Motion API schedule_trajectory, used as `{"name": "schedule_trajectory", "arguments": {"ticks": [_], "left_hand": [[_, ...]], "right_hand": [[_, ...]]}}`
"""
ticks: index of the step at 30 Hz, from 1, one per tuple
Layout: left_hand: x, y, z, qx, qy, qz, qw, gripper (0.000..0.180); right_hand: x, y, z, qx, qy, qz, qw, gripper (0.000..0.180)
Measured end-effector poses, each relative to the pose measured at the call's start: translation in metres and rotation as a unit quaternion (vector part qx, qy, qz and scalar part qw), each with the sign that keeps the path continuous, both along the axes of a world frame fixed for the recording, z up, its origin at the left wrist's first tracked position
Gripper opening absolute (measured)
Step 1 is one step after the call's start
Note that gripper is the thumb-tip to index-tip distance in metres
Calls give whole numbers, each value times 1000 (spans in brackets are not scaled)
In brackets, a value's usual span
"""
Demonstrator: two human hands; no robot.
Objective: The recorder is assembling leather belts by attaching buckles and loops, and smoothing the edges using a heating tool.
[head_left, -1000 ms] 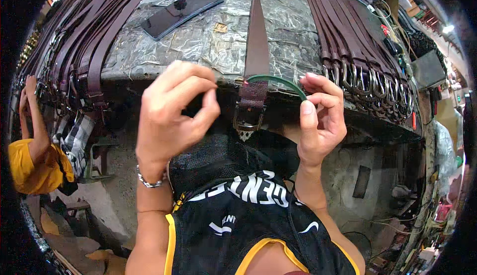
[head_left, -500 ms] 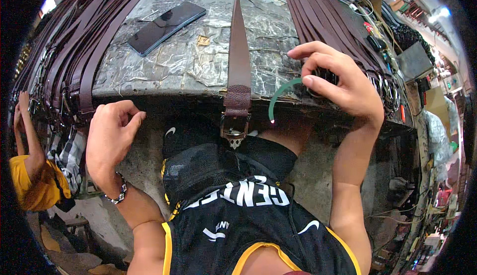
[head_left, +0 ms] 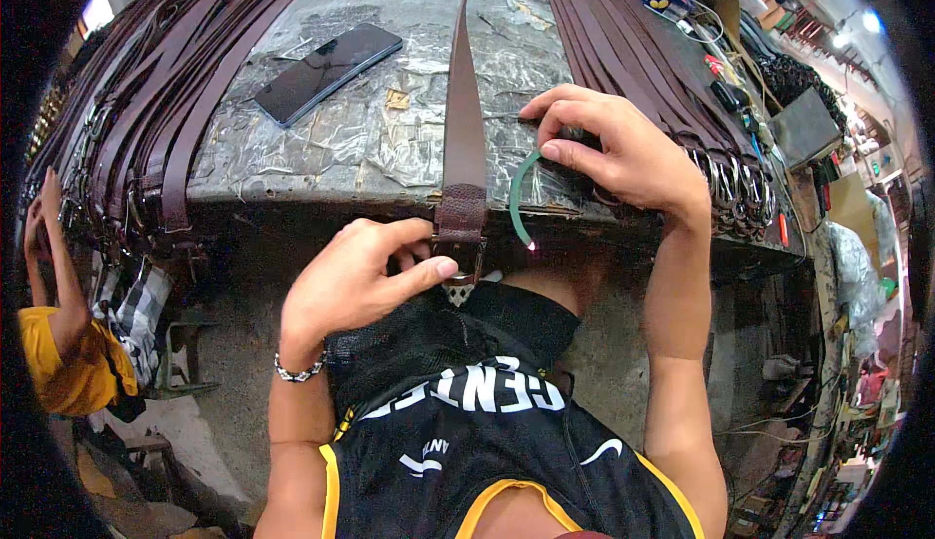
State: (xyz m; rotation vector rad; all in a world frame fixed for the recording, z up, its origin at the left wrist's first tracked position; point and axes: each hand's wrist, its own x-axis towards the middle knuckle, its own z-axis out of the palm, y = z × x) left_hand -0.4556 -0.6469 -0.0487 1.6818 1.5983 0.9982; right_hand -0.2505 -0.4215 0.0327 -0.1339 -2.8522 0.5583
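A dark brown leather belt [head_left: 466, 130] lies lengthwise down the middle of the bench, its buckle end hanging over the near edge. My left hand [head_left: 353, 278] is at the metal buckle [head_left: 471, 259], thumb and forefinger closed on its left side; the other fingers are curled and partly hidden. To the right of the belt, my right hand [head_left: 623, 154] pinches a thin, curved green strip [head_left: 518, 194] between thumb and finger. The strip bends down past the bench edge and ends in a small bright tip, apart from the buckle.
Many brown belts [head_left: 209, 81] lie along the bench's left side, with more belts [head_left: 623, 47] at its right, buckles toward me. A dark phone [head_left: 329, 74] rests on the worn bench top [head_left: 321, 164]. Another person in a yellow shirt [head_left: 73, 359] is at the far left.
My left hand has moved right, from the bench's left edge to the buckle, and closed on it. My right hand has shifted left with the green strip, nearer the belt.
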Motion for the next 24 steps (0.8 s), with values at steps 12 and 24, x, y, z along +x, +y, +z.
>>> {"name": "schedule_trajectory", "arguments": {"ticks": [12, 24], "left_hand": [[-10, -19, 18, 24, -259, 44, 964, 20], [39, 22, 101, 314, 201, 45, 927, 27]], "right_hand": [[0, -23, 7, -14, 137, -43, 990, 19], [-45, -65, 2, -584, 96, -103, 800, 38]]}}
